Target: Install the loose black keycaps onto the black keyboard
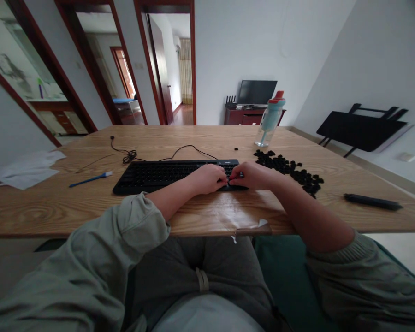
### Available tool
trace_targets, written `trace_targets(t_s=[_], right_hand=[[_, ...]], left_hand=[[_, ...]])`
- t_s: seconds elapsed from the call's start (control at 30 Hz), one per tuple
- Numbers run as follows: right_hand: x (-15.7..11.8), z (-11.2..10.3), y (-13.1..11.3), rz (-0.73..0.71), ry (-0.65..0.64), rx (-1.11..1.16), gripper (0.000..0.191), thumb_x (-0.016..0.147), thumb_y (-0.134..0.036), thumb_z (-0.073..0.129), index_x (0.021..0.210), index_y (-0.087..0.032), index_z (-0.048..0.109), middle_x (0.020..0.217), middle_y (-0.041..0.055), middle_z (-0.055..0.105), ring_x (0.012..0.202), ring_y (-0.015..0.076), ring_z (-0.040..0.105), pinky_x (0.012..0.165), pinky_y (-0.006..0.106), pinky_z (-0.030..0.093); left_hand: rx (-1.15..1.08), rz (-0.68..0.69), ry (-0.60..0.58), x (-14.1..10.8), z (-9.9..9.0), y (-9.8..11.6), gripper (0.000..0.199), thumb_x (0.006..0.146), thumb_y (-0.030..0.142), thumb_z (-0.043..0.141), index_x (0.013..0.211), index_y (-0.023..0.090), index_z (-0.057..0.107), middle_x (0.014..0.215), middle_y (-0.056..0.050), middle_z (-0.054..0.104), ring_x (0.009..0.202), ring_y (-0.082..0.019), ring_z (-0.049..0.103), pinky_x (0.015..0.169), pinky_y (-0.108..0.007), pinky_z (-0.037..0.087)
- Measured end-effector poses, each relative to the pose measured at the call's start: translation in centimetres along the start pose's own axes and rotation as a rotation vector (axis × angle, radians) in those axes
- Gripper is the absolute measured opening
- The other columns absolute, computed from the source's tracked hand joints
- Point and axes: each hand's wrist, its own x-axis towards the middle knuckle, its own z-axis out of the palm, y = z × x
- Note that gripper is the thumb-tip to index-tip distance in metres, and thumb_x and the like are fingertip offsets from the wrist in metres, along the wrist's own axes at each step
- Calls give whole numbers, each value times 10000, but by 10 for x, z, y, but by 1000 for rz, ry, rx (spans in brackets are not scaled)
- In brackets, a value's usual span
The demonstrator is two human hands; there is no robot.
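Seen bringing the left hand [210, 179] and right hand [251, 176] close together over the right end of the black keyboard [159, 174], on the wooden table [200, 214] near its front edge. Hiding, under curled fingers, part of the key area there. Pinching narrowly with both hands, but cannot tell what, if anything, lies between the fingertips. Heaped beside the right forearm, with single shapes hard to make out: black keycaps [280, 163]. Lying left of the keyboard: a blue brush [90, 180] and white paper [38, 168], cut short by the view's edge.
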Motion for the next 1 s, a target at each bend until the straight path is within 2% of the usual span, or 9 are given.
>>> trace_targets(t_s=[0.37,0.47,0.6,0.8,1.0], right_hand=[[4,3,-1,8,0,35,291,840,-404,605,822,-165,769,650,22,668,572,119,475,545,257,350],[3,1,8,-29,70,114,339,849,-448,593,882,-171,784,662,25,668,587,126,491,552,259,361],[-2,-5,23,-36,157,165,368,841,-456,604,990,-168,777,751,41,687,623,137,529,585,269,394],[-5,-7,14,-38,20,107,292,807,-347,640,1009,-187,779,772,36,704,623,138,539,588,266,392],[-6,-5,8,-101,9,128,253,822,-312,621,930,-184,809,812,56,756,662,153,589,633,271,426]], left_hand=[[-38,4,34,-1,6,-1,188,905,204,594,860,147,767,888,-85,739,814,-176,675,779,-273,505],[-51,17,55,-1,5,-1,206,922,193,568,872,157,765,926,-82,748,855,-176,685,810,-275,508],[-137,-7,143,-5,0,-7,201,906,247,611,1030,170,749,1079,-73,747,976,-181,683,905,-285,499],[-136,-26,82,-8,-9,-10,240,867,298,650,1030,157,757,1018,-91,749,931,-205,678,881,-317,500],[-136,7,53,-7,-7,-8,228,873,319,663,1017,171,761,1039,-92,751,986,-216,668,930,-340,483]])
